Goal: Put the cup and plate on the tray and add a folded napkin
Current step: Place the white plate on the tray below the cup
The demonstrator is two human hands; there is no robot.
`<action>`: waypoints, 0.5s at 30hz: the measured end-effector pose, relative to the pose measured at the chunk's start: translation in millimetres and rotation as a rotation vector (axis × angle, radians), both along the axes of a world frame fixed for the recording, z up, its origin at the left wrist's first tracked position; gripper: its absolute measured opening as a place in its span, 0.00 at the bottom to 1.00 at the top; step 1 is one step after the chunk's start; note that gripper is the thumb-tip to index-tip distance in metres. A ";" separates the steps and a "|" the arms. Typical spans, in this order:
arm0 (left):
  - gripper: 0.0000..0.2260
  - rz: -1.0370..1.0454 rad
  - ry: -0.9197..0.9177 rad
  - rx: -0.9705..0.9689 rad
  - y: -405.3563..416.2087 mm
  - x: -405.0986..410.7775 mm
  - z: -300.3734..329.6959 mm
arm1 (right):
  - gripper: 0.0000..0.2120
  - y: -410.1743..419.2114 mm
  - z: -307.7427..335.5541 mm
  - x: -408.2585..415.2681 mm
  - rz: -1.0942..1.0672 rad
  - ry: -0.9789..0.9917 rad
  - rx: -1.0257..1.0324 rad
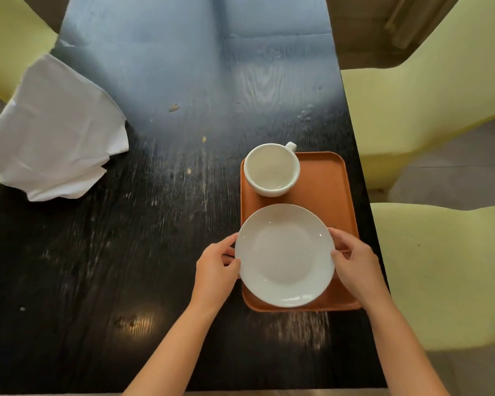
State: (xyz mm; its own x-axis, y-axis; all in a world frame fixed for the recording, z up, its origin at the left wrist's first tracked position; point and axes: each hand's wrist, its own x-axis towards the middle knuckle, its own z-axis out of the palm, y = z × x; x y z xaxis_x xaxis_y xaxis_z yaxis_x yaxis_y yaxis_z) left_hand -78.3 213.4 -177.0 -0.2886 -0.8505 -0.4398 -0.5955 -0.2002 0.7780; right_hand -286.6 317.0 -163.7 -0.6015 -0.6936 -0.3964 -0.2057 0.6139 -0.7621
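Far left on the dark wooden table [126, 252]: white napkin [55, 132], crumpled and overhanging the edge, well apart from the orange tray [326, 190]. Left hand [216, 267] gripping the white plate [285, 255] by its left rim; plate over the tray's near half. White cup [272, 170] upright at the tray's far left corner, handle pointing away. Right hand [355, 261] clasping the plate's right rim. Pale yellow chairs [426, 95] alongside. No legible writing anywhere.

Open desk left, crowded tray right

The desk [143, 224] lies bare between napkin [55, 130] and tray [326, 190]; cup [272, 170] and plate [285, 255] fill the tray.
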 end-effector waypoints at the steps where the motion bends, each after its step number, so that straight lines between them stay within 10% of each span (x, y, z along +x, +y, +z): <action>1: 0.21 -0.007 -0.010 -0.008 0.7 -2.1 0.0 | 0.16 0.1 -1.3 -1.5 0.002 -0.005 0.001; 15: 0.21 -0.002 -0.059 -0.058 7.4 -1.3 -5.3 | 0.18 7.6 -10.0 -2.5 0.056 0.165 0.036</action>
